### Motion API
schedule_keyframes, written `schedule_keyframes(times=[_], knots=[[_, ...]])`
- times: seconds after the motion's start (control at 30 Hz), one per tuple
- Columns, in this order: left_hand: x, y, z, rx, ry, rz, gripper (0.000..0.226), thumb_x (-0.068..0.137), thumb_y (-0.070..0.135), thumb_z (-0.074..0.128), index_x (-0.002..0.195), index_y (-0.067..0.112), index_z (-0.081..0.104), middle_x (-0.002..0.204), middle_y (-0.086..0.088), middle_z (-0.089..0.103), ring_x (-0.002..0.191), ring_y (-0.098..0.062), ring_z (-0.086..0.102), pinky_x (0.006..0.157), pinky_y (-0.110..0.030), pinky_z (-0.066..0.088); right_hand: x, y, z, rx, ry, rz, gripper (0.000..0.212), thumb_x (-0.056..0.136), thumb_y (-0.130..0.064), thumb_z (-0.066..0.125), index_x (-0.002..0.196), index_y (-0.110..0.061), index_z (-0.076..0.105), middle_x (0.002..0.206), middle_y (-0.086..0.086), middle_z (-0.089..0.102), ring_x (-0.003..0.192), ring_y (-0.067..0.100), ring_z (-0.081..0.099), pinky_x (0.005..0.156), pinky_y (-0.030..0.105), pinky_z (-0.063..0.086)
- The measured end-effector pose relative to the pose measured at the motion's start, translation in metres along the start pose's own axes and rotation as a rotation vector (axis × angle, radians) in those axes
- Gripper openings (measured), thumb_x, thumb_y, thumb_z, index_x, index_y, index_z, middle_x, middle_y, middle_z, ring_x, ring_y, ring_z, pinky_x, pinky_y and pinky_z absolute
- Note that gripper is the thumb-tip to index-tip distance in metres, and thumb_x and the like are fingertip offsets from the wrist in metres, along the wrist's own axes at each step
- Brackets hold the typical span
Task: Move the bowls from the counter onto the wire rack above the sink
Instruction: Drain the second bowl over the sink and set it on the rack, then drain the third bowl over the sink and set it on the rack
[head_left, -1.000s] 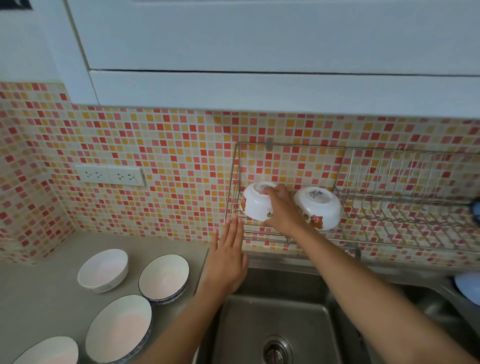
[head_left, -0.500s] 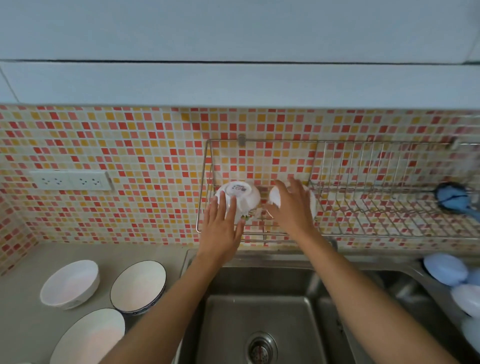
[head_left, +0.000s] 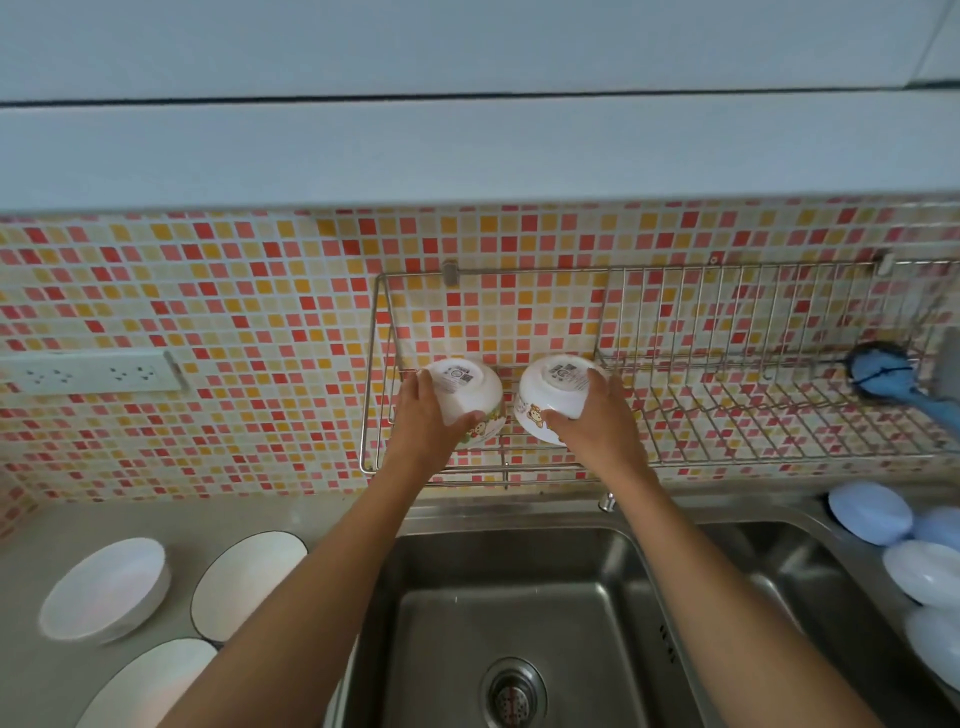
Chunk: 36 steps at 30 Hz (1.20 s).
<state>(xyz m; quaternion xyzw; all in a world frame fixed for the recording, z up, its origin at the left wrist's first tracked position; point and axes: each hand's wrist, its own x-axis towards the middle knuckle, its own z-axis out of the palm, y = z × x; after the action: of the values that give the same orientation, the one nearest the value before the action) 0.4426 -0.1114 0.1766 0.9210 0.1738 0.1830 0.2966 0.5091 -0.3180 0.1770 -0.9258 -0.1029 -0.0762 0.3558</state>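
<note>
Head camera looks down past my two bare forearms at a steel sink and a wall of red, orange and cream mosaic tiles. A wire rack hangs on that wall just above the sink. Two small white bowls sit upside down side by side on the left part of the rack, each with a printed label on its base and a cartoon monkey on its side. My left hand has its grip curled round the left monkey bowl, fingers on the far left side and thumb across the near side. My right hand grips the right monkey bowl the same way, fingers over its right side and thumb below. The two bowls are near each other; I cannot tell if they touch. On the grey surface at lower left stand three upright bowls: a plain white bowl, a dark-rimmed bowl just beside it, and a third bowl nearer me, partly hidden by my left forearm. At the right end of the rack rests a blue brush. Pale blue dishes lie overlapping along the sink's right edge
</note>
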Motion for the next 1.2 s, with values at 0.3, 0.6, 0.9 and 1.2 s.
schedule_keyframes(times=[0.3, 0.6, 0.9, 1.2], knots=[[-0.016, 0.007, -0.008, 0.08, 0.038, 0.059, 0.095, 0.083, 0.057, 0.058, 0.15, 0.015, 0.005, 0.16, -0.006, 0.005, 0.147, -0.026, 0.007, 0.117, -0.045, 0.02, -0.006, -0.009, -0.004, -0.074, 0.041, -0.027, 0.087, 0.081, -0.052, 0.067, 0.15, -0.02, 0.023, 0.157, 0.012, 0.022, 0.143, 0.033, 0.027, 0.107, 0.049, 0.04], [-0.103, -0.041, -0.103, 0.15, 0.288, 0.118, 0.065, 0.096, 0.051, 0.035, 0.15, 0.024, 0.012, 0.16, 0.0, 0.011, 0.147, -0.019, 0.011, 0.117, -0.039, 0.016, -0.079, -0.084, 0.035, 0.002, 0.07, -0.416, 0.069, 0.085, -0.033, 0.07, 0.145, -0.02, 0.037, 0.157, 0.009, 0.025, 0.144, 0.031, 0.025, 0.109, 0.051, 0.035], [-0.172, -0.231, -0.201, 0.217, 0.383, -0.235, 0.056, 0.097, 0.038, 0.043, 0.146, 0.014, 0.029, 0.156, -0.01, 0.024, 0.144, -0.026, 0.022, 0.114, -0.039, 0.024, -0.185, -0.217, 0.163, 0.099, -0.359, -0.646, 0.06, 0.092, -0.031, 0.06, 0.146, -0.019, 0.037, 0.156, 0.004, 0.029, 0.145, 0.021, 0.022, 0.115, 0.04, 0.026], [-0.191, -0.393, -0.231, 0.17, 0.221, -0.546, 0.059, 0.099, 0.038, 0.039, 0.148, 0.009, 0.022, 0.158, -0.013, 0.017, 0.146, -0.025, 0.013, 0.117, -0.036, 0.015, -0.227, -0.292, 0.304, 0.167, -0.751, -0.317, 0.054, 0.094, -0.027, 0.06, 0.142, -0.011, 0.042, 0.146, 0.01, 0.045, 0.131, 0.028, 0.045, 0.101, 0.035, 0.037]])
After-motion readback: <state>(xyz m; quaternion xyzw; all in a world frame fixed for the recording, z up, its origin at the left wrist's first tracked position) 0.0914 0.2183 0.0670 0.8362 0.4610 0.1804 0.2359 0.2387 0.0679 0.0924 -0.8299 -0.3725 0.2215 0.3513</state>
